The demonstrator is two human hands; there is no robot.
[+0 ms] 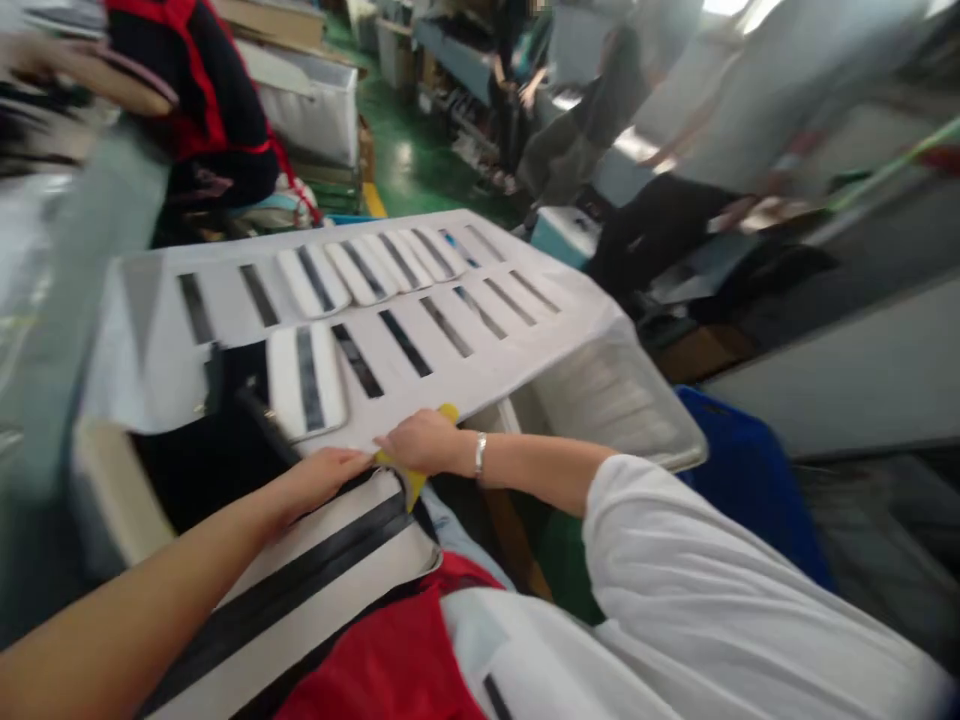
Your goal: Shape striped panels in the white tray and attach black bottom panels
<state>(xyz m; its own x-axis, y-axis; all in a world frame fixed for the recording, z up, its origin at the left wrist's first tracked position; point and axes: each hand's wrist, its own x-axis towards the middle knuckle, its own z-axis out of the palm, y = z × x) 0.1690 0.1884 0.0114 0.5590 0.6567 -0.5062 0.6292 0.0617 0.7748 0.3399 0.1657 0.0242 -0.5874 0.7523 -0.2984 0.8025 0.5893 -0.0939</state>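
My right hand (424,440) is closed around a yellow item (414,488), whose kind is hidden by my fingers. It shows above and below the fist, beside the corner of a white panel with a broad black stripe (315,560) lying across my lap. My left hand (334,472) presses its fingers together at the panel's upper edge, close to my right fingertips; what it grips there cannot be made out. In front is a white board with rectangular slots (480,385). A white padded piece with a dark stripe (306,380) lies on it near my left hand.
Several similar striped pieces (360,270) lie along the board's far row. Black material (217,465) fills the left front. A pale plastic bin (630,400) and a blue bin (750,480) stand to the right. Other people (202,110) sit and stand around, partly blurred.
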